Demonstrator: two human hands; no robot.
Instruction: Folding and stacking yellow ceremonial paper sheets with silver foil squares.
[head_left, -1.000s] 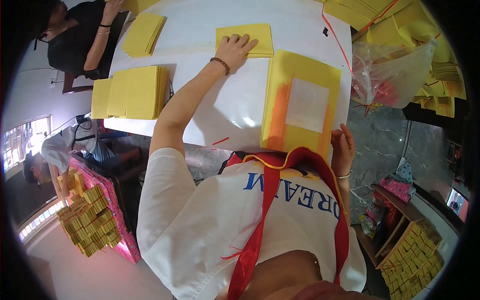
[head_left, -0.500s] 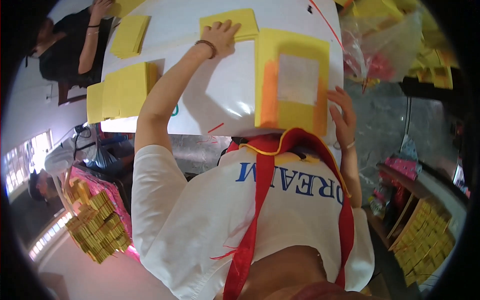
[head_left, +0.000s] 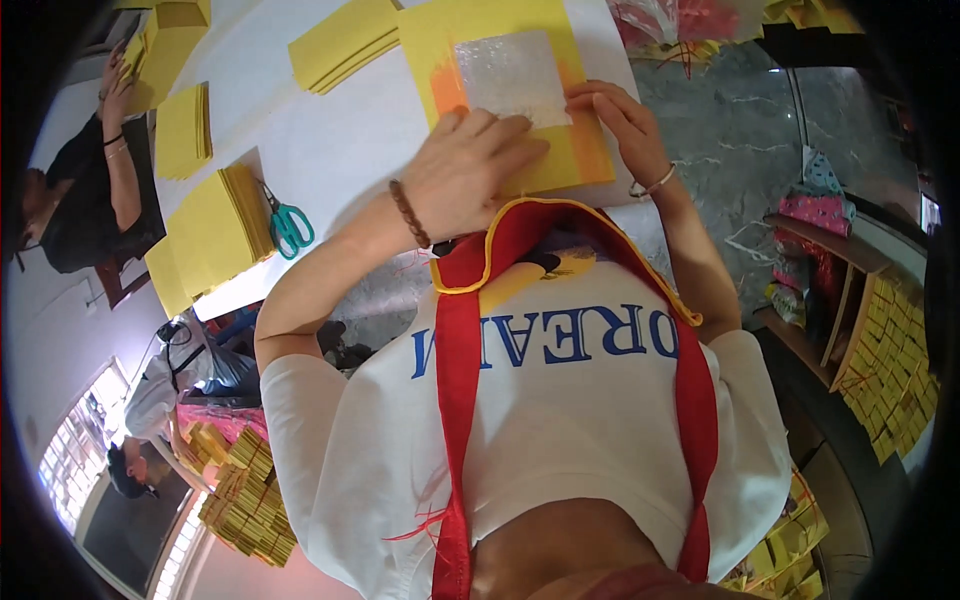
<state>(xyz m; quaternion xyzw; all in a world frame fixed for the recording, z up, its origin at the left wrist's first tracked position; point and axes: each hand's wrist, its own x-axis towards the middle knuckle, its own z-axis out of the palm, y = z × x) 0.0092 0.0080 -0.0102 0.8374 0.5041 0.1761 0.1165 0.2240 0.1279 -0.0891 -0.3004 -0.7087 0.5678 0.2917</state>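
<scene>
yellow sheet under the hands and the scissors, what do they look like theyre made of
Yellow sheet: thin matte paper by the look, flat, with an orange band and a glittery silver square that seems to be foil. The left hand and right hand press on it. Scissors: teal handles look like smooth plastic; the blades, probably metal, are mostly hidden under a yellow stack.

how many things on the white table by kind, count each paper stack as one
Yellow paper stacks: 4 –
Large yellow sheet with a silver square, under the left hand and right hand: 1
Green-handled scissors: 1
Total: 6 on the white table
</scene>
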